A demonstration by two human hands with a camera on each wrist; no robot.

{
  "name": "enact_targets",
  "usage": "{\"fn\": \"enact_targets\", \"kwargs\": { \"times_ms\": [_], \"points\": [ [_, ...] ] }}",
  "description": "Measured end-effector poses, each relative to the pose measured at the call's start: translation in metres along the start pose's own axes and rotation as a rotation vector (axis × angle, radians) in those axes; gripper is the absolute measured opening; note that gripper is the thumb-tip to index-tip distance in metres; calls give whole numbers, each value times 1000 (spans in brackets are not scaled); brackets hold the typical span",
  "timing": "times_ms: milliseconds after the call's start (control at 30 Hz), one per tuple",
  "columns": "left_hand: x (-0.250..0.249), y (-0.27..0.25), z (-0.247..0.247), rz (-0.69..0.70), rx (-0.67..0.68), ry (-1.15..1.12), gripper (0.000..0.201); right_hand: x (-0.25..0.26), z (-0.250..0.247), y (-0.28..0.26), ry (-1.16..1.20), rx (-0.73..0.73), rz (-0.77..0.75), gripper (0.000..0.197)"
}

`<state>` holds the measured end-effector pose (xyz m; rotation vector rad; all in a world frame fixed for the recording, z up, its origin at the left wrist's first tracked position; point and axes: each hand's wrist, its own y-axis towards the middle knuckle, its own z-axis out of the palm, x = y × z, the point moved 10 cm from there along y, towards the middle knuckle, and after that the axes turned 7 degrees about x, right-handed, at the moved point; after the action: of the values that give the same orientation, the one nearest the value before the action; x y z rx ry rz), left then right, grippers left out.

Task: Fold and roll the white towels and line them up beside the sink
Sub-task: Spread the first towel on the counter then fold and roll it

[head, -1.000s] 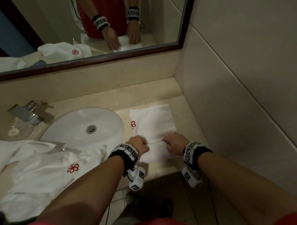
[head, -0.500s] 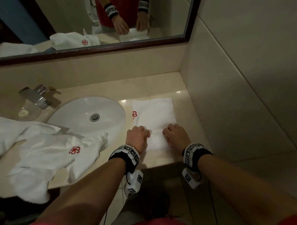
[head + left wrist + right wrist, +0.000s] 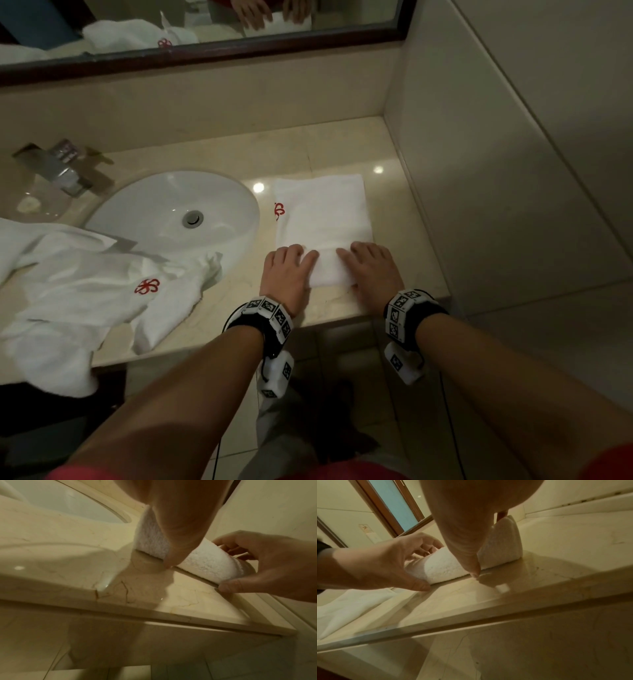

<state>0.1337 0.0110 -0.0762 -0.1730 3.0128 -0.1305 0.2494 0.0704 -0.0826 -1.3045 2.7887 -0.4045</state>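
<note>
**Towel roll started at near edge; both hands engaged**

The folded white towel (image 3: 322, 212) lies flat on the worktop (image 3: 342, 147) just right of the sink (image 3: 171, 212), red emblem at its left edge. Its near end is turned into a short roll (image 3: 205, 563). The left hand (image 3: 286, 272) and right hand (image 3: 371, 270) sit on the roll's two ends, fingers curled over the top and thumbs tucked at its near base, holding the towel between them.

Advice, as a judgement: advance both hands evenly so the roll stays square to the towel's long edges. Keep downward pressure so the core stays tight, and keep the flat part from creeping toward the back wall.

Against the picture half a second earlier, the hands have shifted slightly forward and the roll looks fuller, with less flat towel ahead of it. The unfolded towels (image 3: 85, 291) left of the sink are unchanged and not yet handled.
</note>
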Motion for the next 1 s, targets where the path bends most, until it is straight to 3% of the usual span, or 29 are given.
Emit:
{"fn": "enact_targets", "kwargs": {
  "times_ms": [233, 533, 733, 900, 1000],
  "points": [
    [3, 0, 4, -24, 24, 4, 66, 0, 1, 1, -4, 6, 16, 72],
    [8, 0, 9, -16, 347, -97, 73, 4, -6, 1, -18, 200, -45, 66],
    [17, 5, 17, -112, 561, -348, 62, 2, -13, 2, -18, 296, -20, 61],
    [26, 10, 19, -173, 658, -371, 50, -3, -9, 8, 69, 378, 46, 62],
    [31, 14, 20, -191, 697, -371, 54, -4, -7, 12, 158, 401, 63, 65]
  ]
}}
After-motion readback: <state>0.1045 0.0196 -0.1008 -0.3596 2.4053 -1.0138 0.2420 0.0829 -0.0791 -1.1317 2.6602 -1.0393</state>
